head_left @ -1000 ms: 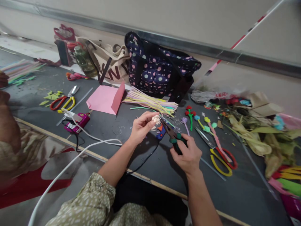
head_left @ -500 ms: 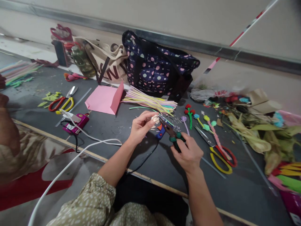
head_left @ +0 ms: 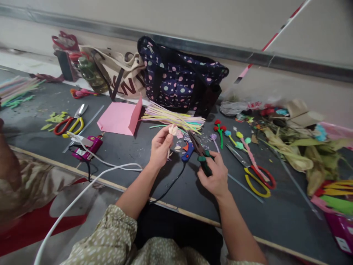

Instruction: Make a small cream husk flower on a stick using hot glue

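Dark grey tabletop [head_left: 275, 221] runs along a pale wall, crowded with craft litter. Biggest at the back is a navy polka-dot bag [head_left: 179, 84], with a beige tote [head_left: 124, 79] leaning just left of it. On the far right sprawls a heap of dried husks [head_left: 292, 154]. A folded pink paper sheet [head_left: 120, 117] lies in front of the tote, and a bundle of pastel strips [head_left: 173, 118] fans out below the navy bag. A white cable [head_left: 82, 191] loops off the near table edge toward a magenta glue gun [head_left: 86, 147]. Red-and-yellow scissors [head_left: 256, 176] lie right of the hands; a second pair [head_left: 68, 123] sits far left. Small finished flower stems [head_left: 220, 132] rest between strips and scissors. The right hand [head_left: 213, 176] is clenched round green-handled pliers [head_left: 201, 152], whose nose points up toward the strips. The left hand [head_left: 160, 145] pinches a small cream flower bud [head_left: 173, 129] at its fingertips, raised just in front of the strip bundle, apart from the pliers. A blue glue gun [head_left: 188, 150] lies between both hands
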The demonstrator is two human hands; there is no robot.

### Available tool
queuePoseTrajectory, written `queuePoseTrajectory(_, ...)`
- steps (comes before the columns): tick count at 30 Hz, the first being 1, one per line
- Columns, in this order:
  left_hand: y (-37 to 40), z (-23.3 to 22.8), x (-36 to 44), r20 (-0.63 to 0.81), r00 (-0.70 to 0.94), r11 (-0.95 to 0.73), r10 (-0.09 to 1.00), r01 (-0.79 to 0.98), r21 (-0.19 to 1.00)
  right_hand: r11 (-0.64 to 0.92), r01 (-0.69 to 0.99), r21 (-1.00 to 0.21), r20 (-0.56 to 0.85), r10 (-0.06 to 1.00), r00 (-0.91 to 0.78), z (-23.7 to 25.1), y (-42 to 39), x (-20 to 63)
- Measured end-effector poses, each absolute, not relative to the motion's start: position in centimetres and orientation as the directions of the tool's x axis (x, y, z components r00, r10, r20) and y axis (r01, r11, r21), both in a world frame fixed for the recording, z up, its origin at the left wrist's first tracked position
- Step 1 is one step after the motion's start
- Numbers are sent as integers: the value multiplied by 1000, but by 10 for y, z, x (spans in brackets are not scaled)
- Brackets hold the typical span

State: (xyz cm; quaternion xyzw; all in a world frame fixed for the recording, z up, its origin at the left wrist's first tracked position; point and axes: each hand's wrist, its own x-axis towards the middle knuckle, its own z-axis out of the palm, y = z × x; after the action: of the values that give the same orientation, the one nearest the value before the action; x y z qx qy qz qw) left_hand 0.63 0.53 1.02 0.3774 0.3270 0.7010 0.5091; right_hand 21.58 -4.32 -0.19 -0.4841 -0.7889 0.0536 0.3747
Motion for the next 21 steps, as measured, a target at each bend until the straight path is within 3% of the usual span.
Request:
queuePoseTrajectory(4,7,15,6,100,-107,-145,989,-618,773,468,545,-696,435,878,-199,-5,-42,212)
queuePoseTrajectory(10,7,13,6,113,36,-59,993,-670,740,416,416,-809,372,909,-187,-4,-38,207)
queuePoseTrajectory(16,11,7,10,105,-36,-103,994,-642,760,329,572,-752,304,942,-142,-14,-29,214)
queuePoseTrajectory(21,15,2,9,96,-74,-121,993,-630,767,204,807,-555,235,968,-84,-14,-40,227)
